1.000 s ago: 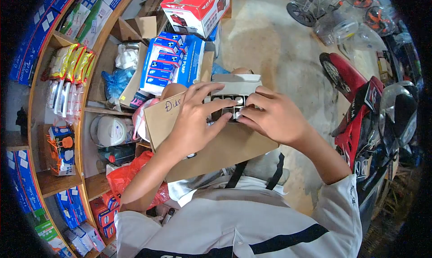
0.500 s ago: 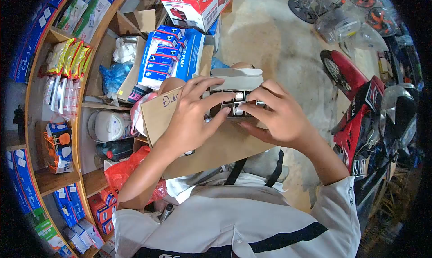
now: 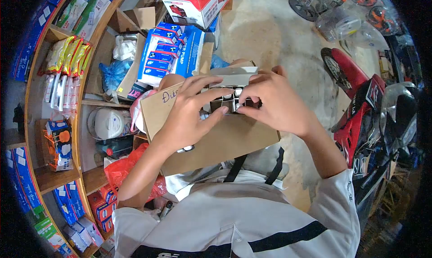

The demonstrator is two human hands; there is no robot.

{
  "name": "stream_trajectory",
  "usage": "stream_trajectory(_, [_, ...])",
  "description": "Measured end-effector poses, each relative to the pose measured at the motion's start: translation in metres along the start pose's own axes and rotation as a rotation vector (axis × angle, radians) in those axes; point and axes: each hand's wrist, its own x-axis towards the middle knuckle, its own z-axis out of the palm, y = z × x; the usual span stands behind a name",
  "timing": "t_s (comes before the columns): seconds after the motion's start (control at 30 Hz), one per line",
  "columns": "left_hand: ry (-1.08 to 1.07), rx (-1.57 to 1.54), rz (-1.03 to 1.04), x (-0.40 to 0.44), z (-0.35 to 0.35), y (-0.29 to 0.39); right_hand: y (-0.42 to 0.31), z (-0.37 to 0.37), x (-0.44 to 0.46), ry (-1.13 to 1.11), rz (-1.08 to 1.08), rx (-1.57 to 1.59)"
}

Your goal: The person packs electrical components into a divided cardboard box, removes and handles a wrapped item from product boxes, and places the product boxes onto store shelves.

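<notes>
A small open carton (image 3: 233,81) with its lid flap raised stands on a brown cardboard box (image 3: 220,150) over my lap. White dividers split its inside into compartments, and pale round-topped items show in some of them. My left hand (image 3: 191,103) grips the carton's left side, index finger across the top and thumb near the front dividers. Over the right compartments, my right hand (image 3: 281,100) has thumb and fingers pinched together; what lies between the fingertips is hidden. A small metallic piece (image 3: 204,115) sits beside my left thumb. Another (image 3: 185,148) lies by my left wrist.
Wooden shelves (image 3: 74,136) with packaged goods curve along the left. Blue-and-white boxes (image 3: 164,51) and a red-and-white box (image 3: 196,6) are stacked ahead. A red plastic bag (image 3: 130,168) hangs near my left forearm. A red motorbike (image 3: 355,105) stands to the right.
My right hand has shifted slightly left and its fingers have drawn together into a pinch over the compartments. My left hand stays at the carton's left side.
</notes>
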Motion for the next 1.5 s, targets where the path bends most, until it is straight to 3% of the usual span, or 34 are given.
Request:
stream_trajectory(0.13, [-0.003,0.011,-0.004,-0.001,0.0,-0.001,0.0,-0.002,0.008,-0.051,0.046,-0.026])
stream_trajectory(0.2, [-0.009,0.01,-0.009,-0.001,-0.001,-0.002,0.002,-0.003,0.012,-0.153,0.174,0.084])
stream_trajectory(0.63, [0.004,-0.016,-0.006,-0.001,-0.003,-0.001,0.001,-0.008,0.003,-0.092,-0.002,0.057])
stream_trajectory(0.7, [0.019,-0.025,0.006,0.001,-0.003,-0.001,-0.011,-0.007,-0.001,0.149,-0.023,0.102])
stream_trajectory(0.8, [0.022,-0.037,0.019,0.0,-0.006,-0.005,-0.034,0.014,-0.01,0.238,-0.138,0.151])
stream_trajectory(0.97, [0.028,-0.047,0.014,0.004,-0.01,-0.006,-0.073,0.062,-0.012,0.136,-0.309,0.216])
stream_trajectory(1.17, [0.031,-0.07,0.008,0.004,-0.012,-0.01,-0.089,0.103,-0.01,0.196,-0.205,0.02])
stream_trajectory(1.5, [0.047,-0.055,0.014,0.001,-0.007,-0.005,-0.086,0.122,-0.029,0.33,-0.2,0.118])
